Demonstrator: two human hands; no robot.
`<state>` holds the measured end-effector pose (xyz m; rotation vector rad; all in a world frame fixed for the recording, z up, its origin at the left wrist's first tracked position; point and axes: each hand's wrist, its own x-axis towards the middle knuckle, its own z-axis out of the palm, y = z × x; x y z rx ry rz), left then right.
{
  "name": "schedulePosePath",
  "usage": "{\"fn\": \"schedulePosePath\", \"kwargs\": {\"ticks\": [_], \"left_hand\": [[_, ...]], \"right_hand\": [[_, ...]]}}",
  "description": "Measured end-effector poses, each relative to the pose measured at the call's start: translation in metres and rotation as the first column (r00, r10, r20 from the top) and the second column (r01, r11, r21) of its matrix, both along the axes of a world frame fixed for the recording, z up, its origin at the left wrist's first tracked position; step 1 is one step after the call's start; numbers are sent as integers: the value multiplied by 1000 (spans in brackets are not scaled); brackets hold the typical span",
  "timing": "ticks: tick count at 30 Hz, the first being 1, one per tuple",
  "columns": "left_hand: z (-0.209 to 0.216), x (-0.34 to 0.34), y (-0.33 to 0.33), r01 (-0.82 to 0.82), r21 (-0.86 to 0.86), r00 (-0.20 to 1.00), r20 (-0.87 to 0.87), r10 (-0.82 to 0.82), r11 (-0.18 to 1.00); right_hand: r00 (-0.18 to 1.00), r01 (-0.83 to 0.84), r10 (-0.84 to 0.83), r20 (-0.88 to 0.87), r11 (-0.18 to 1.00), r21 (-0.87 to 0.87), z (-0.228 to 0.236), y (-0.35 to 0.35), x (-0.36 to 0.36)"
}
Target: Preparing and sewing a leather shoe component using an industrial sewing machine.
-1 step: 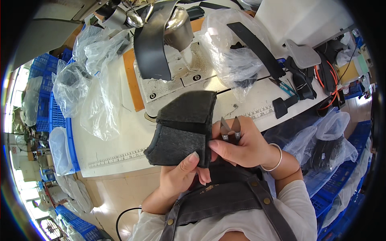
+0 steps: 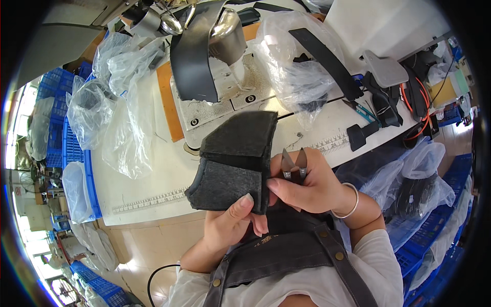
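Observation:
A black, stitched padded piece (image 2: 232, 161) with a seam across its middle is held up before me, over the near edge of the table. My left hand (image 2: 230, 222) grips its lower edge, the thumb lying on the front face; the fingers behind are partly hidden. My right hand (image 2: 312, 187) pinches the right edge of the piece between thumb and forefinger. In that same hand sit small thread snips (image 2: 294, 166), their two blades apart and pointing away from me, clear of the piece.
A sewing machine bed (image 2: 230, 110) lies beyond, with a black strip (image 2: 194, 66) draped over it. Clear plastic bags (image 2: 130, 102) lie left, another bag (image 2: 291, 66) right. Teal-handled scissors (image 2: 364, 111) and black scraps (image 2: 362, 135) rest at the right. Blue crates (image 2: 76, 148) flank the table.
The black piece has shifted very slightly, its upper part tipping a little away from me and to the right. Both hands keep their holds.

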<state>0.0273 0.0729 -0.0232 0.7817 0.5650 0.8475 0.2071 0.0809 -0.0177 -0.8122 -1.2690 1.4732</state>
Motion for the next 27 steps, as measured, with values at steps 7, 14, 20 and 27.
{"fn": "schedulePosePath", "kwargs": {"ticks": [7, 14, 20, 27], "left_hand": [[4, -1, 0, 10, -114, 1000, -3, -10, 993], [7, 2, 1, -28, -70, 999, -31, 26, 997], [9, 9, -3, -123, 23, 935, -332, 124, 992], [6, 13, 1, -143, -22, 986, -86, 140, 989]], "right_hand": [[980, 7, -42, 193, 984, 179, -6, 3, 7], [995, -58, 44, -95, 987, -150, 7, 3, 8], [999, 32, -32, 13, 998, -54, -1, 0, 5], [989, 14, -19, -146, 999, -33, -13, -8, -5]]}}
